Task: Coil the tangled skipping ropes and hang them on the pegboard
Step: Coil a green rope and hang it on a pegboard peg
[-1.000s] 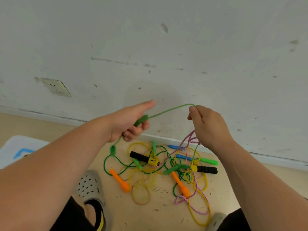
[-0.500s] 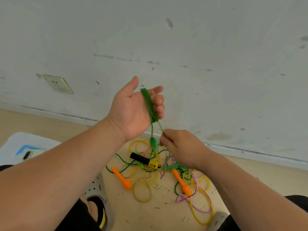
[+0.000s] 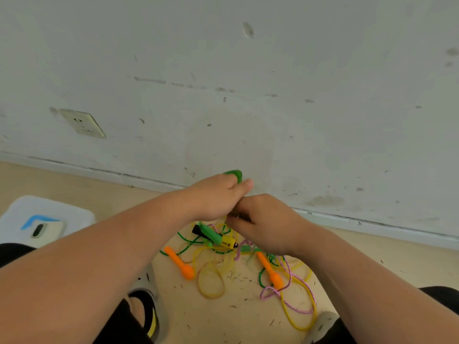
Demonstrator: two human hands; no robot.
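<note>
A green skipping-rope handle [image 3: 235, 175] pokes out above the left hand [image 3: 218, 197], whose grip is closed around it, thumb stretched toward the wall. The right hand [image 3: 265, 224] sits just below and touches the left; its fingers are curled in toward the palm, but what they pinch is hidden behind the knuckles, so I cannot tell whether that grip holds a cord.

Under both hands the tangle of ropes [image 3: 223, 252] lies on the floor [image 3: 223, 319], near the skirting. In it, a second green handle [image 3: 210, 235] lies across a black-and-yellow handle [image 3: 224, 239]. 2 orange handles lie further out: the left orange handle [image 3: 179, 263] points toward the near left, the right orange handle [image 3: 269, 270] partly runs under the right wrist. Yellow cord [image 3: 211, 281] makes a closed loop between them and another long loop to the right, where a pink braided cord [image 3: 288, 294] winds over it. Dark green cord [image 3: 183, 244] snakes through the left part of the heap.

Small dark flecks litter the floor. A grey clog [image 3: 146, 289] shows at the lower left, a white lid with a blue mark [image 3: 44, 214] lies farther left with a phone [image 3: 44, 230] on it, and a wall socket [image 3: 83, 124] sits on the scuffed white wall [image 3: 273, 83].
</note>
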